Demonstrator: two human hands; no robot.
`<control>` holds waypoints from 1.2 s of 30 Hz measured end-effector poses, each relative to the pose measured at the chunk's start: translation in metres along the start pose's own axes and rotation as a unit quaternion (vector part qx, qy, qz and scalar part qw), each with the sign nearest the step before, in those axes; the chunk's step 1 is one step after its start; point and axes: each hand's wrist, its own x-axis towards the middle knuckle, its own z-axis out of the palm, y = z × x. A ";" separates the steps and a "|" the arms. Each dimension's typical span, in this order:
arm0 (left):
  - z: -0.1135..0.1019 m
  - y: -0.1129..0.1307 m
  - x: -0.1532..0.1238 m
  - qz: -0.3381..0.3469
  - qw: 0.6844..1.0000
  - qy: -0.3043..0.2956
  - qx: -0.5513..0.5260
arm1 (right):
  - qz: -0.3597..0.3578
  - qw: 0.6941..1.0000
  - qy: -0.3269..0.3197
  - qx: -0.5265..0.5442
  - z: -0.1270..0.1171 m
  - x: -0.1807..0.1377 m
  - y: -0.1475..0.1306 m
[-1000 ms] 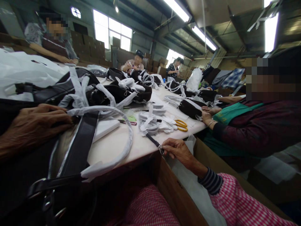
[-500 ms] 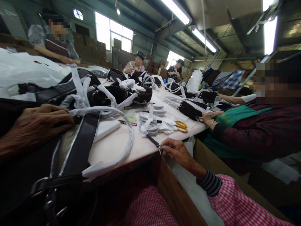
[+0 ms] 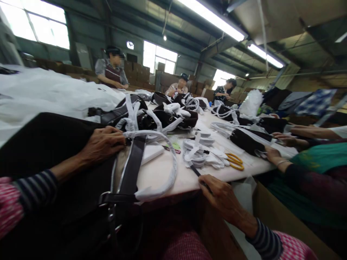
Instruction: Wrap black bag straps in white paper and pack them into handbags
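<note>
A large black handbag point(image 3: 62, 151) lies in front of me, its zipped opening showing a beige lining. My left hand point(image 3: 104, 142) is closed on the bag's edge beside the zipper, its fingertips partly hidden. A handle wrapped in white paper point(image 3: 173, 173) loops from the bag onto the table. At the table's front edge, my right hand point(image 3: 222, 195) pinches the end of a short black strap point(image 3: 196, 171). The strap's other end rests against coiled white-wrapped straps point(image 3: 193, 153). Yellow-handled scissors point(image 3: 235, 161) lie just right of these coils.
More black bags point(image 3: 187, 117) with white-wrapped handles crowd the table point(image 3: 162, 177). White wrapping point(image 3: 56, 94) is heaped at the left. An open cardboard box point(image 3: 279, 216) stands below the table edge at right. A co-worker's hand point(image 3: 273, 155) holds another bag nearby; other people sit farther back.
The view has swung left, so everything sits farther right. My left hand remains on the bag's edge. My right hand still grips the strap, and its metal end is now hidden by the fingers.
</note>
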 end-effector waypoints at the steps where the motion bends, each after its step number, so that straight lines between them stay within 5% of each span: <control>1: -0.003 0.004 -0.001 -0.004 1.000 -0.002 0.000 | -0.004 1.000 0.005 0.007 0.003 0.002 0.001; 5: -0.006 0.011 -0.001 -0.021 1.000 0.002 -0.001 | -0.017 0.997 0.042 0.063 -0.001 0.013 0.003; 10: -0.005 0.013 -0.002 -0.027 0.999 0.013 -0.034 | -0.027 0.988 0.124 0.089 -0.034 0.058 -0.013; 15: -0.009 0.013 -0.001 -0.048 0.996 0.029 -0.074 | -0.122 0.969 0.199 0.082 -0.061 0.136 -0.062; 18: -0.013 0.005 0.002 -0.095 0.989 0.027 -0.112 | -0.171 0.960 0.203 0.093 -0.057 0.179 -0.107; 21: -0.016 -0.005 0.005 -0.128 0.978 0.020 -0.161 | -0.209 0.961 0.167 0.068 -0.030 0.212 -0.150; 24: -0.018 -0.010 0.004 -0.133 0.968 0.016 -0.210 | -0.239 0.966 0.049 0.085 0.011 0.235 -0.177; 28: -0.016 -0.013 0.002 -0.140 0.958 0.021 -0.250 | -0.173 0.977 -0.036 0.118 0.049 0.252 -0.183; 32: -0.012 -0.015 0.002 -0.155 0.949 0.031 -0.273 | -0.148 0.982 -0.045 0.110 0.051 0.256 -0.177; 36: -0.010 -0.015 0.003 -0.183 0.939 0.038 -0.288 | -0.105 0.979 -0.119 0.129 0.044 0.267 -0.177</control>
